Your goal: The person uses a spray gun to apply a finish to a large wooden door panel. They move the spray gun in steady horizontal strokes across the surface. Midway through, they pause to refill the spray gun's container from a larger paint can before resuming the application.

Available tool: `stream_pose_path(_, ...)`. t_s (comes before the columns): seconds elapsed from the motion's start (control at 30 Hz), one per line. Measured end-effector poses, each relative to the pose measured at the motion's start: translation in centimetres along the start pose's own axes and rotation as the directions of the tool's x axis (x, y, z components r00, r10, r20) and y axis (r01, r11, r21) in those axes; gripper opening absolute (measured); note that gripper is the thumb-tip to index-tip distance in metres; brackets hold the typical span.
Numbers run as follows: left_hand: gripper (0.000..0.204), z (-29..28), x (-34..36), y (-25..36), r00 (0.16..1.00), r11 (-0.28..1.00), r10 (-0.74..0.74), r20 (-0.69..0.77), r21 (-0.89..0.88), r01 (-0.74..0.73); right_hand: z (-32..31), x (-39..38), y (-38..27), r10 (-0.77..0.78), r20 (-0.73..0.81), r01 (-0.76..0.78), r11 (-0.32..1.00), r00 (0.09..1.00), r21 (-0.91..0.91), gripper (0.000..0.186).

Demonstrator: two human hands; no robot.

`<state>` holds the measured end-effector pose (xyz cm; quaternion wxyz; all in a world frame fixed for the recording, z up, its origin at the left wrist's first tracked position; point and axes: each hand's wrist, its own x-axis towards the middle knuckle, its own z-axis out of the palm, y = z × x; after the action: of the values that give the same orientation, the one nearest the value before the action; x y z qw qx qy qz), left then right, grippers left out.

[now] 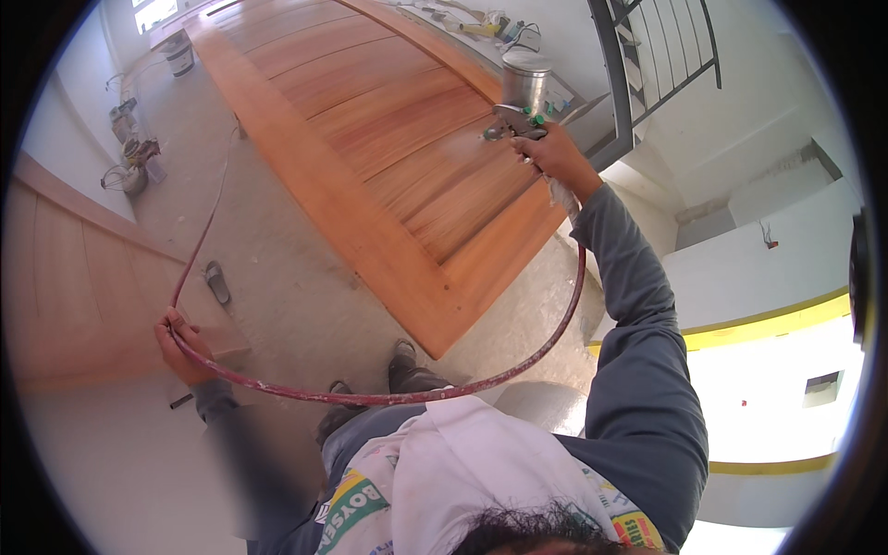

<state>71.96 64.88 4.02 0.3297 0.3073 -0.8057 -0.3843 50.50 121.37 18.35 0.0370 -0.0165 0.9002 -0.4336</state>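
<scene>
Grained wd panel [370,180]; R hand [555,159]: metal-cup spraygun [525,88]; L hand [182,347]: curved red hose [398,400]

Spray-gun cup [525,83]: bare metal, smooth, shiny. My hose [407,398]: looks like rubber or plastic, dark red, scuffed, pale specks. Door [277,143]: reddish-brown wood, visible grain, smooth, soft sheen. Second wooden panel [88,254]: paler, matt. Floor [245,217]: looks like concrete, dusty, blotchy, matt. Railing [610,69]: dark metal by the look. My sleeve [638,370]: grey cloth, matt, creased.
</scene>
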Motion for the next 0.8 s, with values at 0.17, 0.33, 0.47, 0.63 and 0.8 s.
stream_pose_path(0.17, 0.037, -3.4, 1.8, -4.6, 1.000, 0.999, -0.025, -0.003, -0.034, 0.025, 6.1, -5.6, -6.6, -0.009, 0.090, 0.001, 0.996, 0.996, 0.088, 0.022)
stream_pose_path(0.33, 0.036, -5.9, 2.5, -6.8, 1.000, 0.995, -0.031, 0.000, -0.096, 0.031, 9.8, -9.8, -10.1, 0.009, 0.200, -0.032, 0.993, 0.980, 0.114, 0.024)
stream_pose_path(0.47, 0.037, -6.4, 2.5, -7.7, 0.996, 0.983, -0.091, 0.021, -0.156, 0.093, 10.8, -12.1, -11.4, -0.014, 0.270, -0.048, 0.974, 0.963, 0.222, 0.025)
stream_pose_path(0.63, 0.038, -5.9, 1.6, -6.7, 0.997, 0.995, -0.068, 0.045, -0.071, 0.071, 9.3, -11.4, -7.7, -0.049, 0.199, 0.021, 0.990, 0.979, 0.137, 0.025)
stream_pose_path(0.8, 0.039, -3.0, -0.7, -4.3, 0.999, 0.999, -0.028, 0.021, -0.029, 0.029, 4.3, -7.9, -2.3, -0.084, 0.016, 0.083, 0.995, 0.996, 0.058, 0.025)
